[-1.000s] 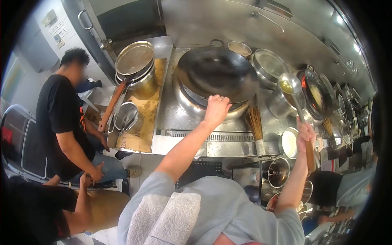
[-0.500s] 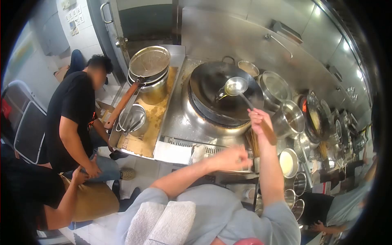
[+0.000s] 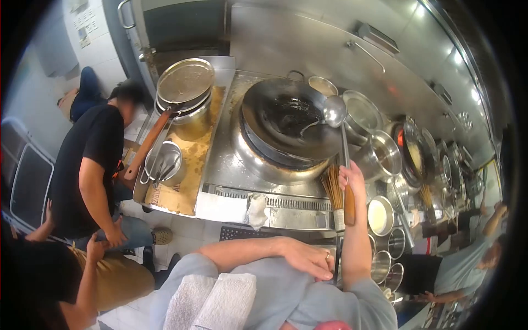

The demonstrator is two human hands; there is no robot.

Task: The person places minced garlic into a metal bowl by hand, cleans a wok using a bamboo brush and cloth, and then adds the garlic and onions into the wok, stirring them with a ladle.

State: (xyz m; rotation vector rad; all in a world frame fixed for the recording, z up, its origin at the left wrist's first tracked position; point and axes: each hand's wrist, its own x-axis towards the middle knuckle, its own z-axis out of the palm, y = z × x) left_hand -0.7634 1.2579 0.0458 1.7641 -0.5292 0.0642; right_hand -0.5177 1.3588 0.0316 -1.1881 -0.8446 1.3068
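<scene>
In my right hand (image 3: 352,179) is a long ladle, its wooden handle (image 3: 349,206) running down along my forearm. The ladle's metal bowl (image 3: 334,111) is at the right rim of a large black wok (image 3: 275,113). A thin streak of liquid (image 3: 311,125) shows beside the bowl, over the wok's inner side. Dark liquid glistens at the wok's bottom. My left hand (image 3: 311,260), with a ring on one finger, is in front of my torso below the stove edge. Its fingers are loosely stretched, and I see nothing in it.
Left of the wok stand a pot topped by a strainer (image 3: 186,80) and a small pot (image 3: 165,162) with utensils. A bamboo brush (image 3: 333,190), metal pots (image 3: 385,153) and a bowl of pale liquid (image 3: 379,215) are at right. Other people are on both sides.
The ladle has shifted right from over the wok's middle to its right rim, its bowl now turned. My left hand has dropped from the stove edge towards my torso, its fingers loosening.
</scene>
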